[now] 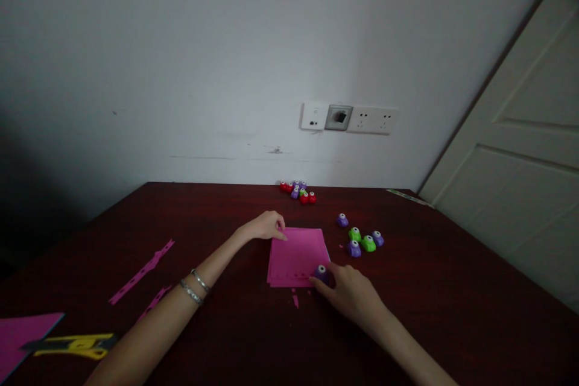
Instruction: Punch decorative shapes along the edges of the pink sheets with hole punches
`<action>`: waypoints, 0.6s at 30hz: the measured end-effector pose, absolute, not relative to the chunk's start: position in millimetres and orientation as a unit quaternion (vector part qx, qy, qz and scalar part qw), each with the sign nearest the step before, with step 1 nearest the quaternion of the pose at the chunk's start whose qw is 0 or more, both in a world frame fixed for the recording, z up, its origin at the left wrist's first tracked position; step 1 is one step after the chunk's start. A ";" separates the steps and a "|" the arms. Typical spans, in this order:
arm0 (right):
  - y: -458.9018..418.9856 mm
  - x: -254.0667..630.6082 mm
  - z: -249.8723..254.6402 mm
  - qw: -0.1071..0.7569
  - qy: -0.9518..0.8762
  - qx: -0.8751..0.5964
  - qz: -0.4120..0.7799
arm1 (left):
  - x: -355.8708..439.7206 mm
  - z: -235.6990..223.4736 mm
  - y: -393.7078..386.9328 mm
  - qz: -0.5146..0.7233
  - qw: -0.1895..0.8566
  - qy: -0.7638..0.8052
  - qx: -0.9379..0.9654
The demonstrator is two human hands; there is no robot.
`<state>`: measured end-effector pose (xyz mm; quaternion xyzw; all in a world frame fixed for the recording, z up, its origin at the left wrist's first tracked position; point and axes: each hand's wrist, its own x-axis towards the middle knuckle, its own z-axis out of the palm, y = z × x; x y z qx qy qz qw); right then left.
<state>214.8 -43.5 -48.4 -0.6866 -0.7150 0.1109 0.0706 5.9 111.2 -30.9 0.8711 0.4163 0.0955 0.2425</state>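
A stack of pink paper sheets (296, 256) lies on the dark red table (452, 277). My left hand (265, 226) rests on the stack's far left corner with its fingers curled down on the paper. My right hand (348, 292) grips a small purple craft punch (321, 272) at the stack's near right corner. Tiny pink scraps (295, 299) lie just in front of the stack. I wear two silver bangles (195, 287) on my left wrist.
Several purple and green punches (362, 237) sit right of the paper; a cluster of red and purple ones (298, 191) sits by the wall. Punched pink strips (142, 271), a pink sheet (20, 335) and a yellow utility knife (75, 345) lie at the left. A door (520, 151) stands at the right.
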 end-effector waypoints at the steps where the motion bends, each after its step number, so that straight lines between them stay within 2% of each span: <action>1: -43.9 213.7 -49.5 0.067 -0.715 -0.688 0.100 | 6.2 -32.5 111.6 0.092 0.245 0.415 0.871; 10: -48.0 212.5 -54.2 0.068 -0.725 -0.682 0.068 | 8.3 -55.0 125.4 0.141 0.352 0.424 0.822; 18: -52.1 215.4 -47.7 0.093 -0.754 -0.645 0.080 | -3.7 -36.2 131.0 0.174 0.435 0.410 0.783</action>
